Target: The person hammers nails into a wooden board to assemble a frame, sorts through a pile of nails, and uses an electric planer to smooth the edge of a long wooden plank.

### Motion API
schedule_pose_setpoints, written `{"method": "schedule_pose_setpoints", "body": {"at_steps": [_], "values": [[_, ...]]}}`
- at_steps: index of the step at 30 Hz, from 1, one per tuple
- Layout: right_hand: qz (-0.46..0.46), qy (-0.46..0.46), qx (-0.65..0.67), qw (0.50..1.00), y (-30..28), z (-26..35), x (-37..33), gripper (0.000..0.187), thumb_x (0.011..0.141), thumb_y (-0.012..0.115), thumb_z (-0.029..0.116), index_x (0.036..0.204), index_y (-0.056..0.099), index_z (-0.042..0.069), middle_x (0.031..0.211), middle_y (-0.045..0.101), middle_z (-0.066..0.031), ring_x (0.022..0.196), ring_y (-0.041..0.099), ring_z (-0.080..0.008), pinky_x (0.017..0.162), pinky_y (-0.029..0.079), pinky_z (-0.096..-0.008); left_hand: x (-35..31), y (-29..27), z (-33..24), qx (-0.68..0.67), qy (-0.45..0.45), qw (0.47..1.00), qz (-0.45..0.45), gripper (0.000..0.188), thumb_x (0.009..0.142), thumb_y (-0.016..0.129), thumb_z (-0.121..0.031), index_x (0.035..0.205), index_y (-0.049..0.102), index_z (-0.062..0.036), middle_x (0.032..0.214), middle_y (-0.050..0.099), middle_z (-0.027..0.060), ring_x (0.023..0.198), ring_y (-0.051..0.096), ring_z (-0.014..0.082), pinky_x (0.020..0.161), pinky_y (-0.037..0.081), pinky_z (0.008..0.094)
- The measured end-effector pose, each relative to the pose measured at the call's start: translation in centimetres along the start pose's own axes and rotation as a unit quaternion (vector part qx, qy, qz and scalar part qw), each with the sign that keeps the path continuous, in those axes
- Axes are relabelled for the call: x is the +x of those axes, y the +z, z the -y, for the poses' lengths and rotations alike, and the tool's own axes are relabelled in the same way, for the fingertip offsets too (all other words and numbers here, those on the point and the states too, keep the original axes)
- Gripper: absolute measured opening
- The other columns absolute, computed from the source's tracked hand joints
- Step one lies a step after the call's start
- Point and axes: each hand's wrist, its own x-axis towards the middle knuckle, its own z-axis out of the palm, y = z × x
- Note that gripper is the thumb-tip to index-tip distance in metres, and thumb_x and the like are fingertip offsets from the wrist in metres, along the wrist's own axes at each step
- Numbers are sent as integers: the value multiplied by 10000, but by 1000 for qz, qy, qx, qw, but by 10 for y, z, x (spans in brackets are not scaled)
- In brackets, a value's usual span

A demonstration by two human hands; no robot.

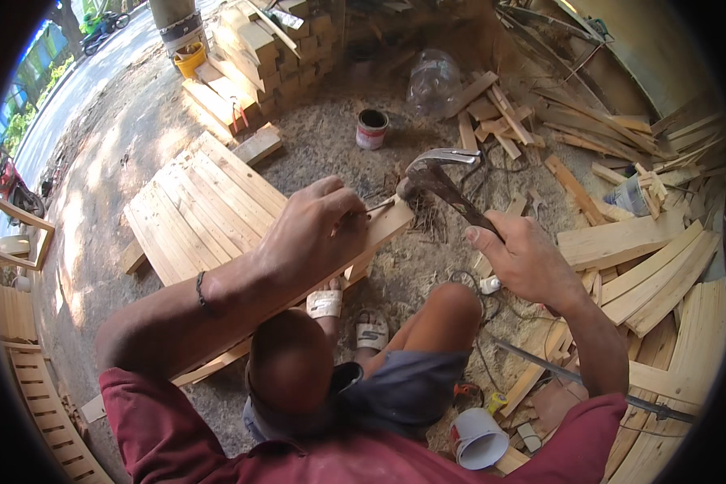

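My left hand [319, 222] is closed, its fingers curled and pinching a thin dark nail [381, 205] at the end of a pale wooden board [393, 223]. My right hand [524, 256] grips a claw hammer [444, 184] by its dark handle. The hammer's striking face is close beside the nail; whether they touch I cannot tell. Its shiny claw points away to the right. Beyond my left forearm lies a slatted wooden panel [194, 206], resting on wooden blocks. My fingertips on the left are partly hidden.
An open paint can [371, 129] stands ahead. Scrap wood [621, 242] is heaped along the right, with a metal bar [589, 377] across it. A white bucket [479, 440] lies near my right side. Stacked timber [278, 56] stands at the back, beside a yellow bucket [189, 59].
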Motion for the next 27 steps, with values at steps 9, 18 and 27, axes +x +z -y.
{"method": "schedule_pose_setpoints", "body": {"at_steps": [9, 18, 27], "values": [[-343, -82, 433, 829, -42, 34, -9, 372, 1058, 402, 436, 893, 502, 118, 549, 413, 40, 374, 342, -54, 378, 347, -218, 2, 1, 4, -9, -25, 1000, 9, 41, 797, 635, -2, 836, 645, -9, 778, 578, 162, 738, 615, 339, 637, 502, 416], [-101, 189, 455, 865, 18, -6, -59, 318, 1046, 487, 337, 905, 496, 53, 584, 419, 46, 475, 384, -20, 435, 305, -228, 2, -1, 5, -8, -53, 998, -9, 91, 911, 595, -50, 970, 584, 19, 848, 625, 188, 826, 643, 385, 729, 524, 433], [-197, 339, 116, 913, 191, -111, -126, 324, 977, 561, 280, 886, 601, -29, 702, 588, -177, 640, 587, -312, 633, 458, -450, 11, 5, 3, -143, -45, 986, 72, 147, 957, 582, -102, 1026, 560, 27, 1035, 699, 233, 989, 696, 369, 818, 537, 427]]}}
